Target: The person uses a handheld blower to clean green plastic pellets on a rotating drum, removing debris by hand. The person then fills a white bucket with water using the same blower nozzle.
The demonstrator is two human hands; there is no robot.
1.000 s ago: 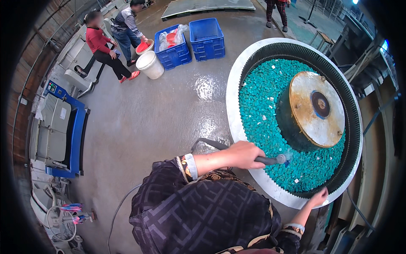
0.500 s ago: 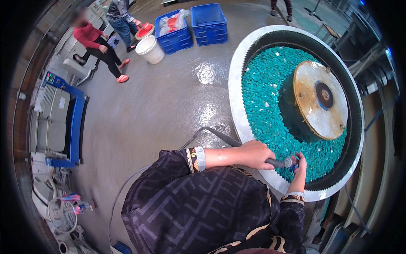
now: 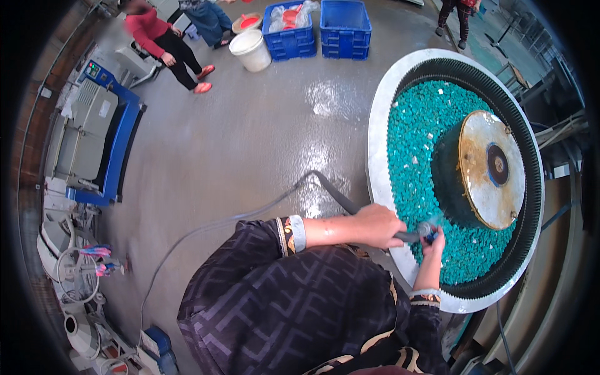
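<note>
Since a second ago, the right hand has been brought from the tub's rim to the hose nozzle, held above teal pebbles; whether it is gripped there cannot be told. Behind the nozzle, the grey hose is clasped by the left hand. Farther off, blue crates are set on wet floor.

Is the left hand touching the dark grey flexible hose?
Touching: the head view plainly shows the left hand closed around the dark grey flexible hose, which emerges on both sides.
</note>
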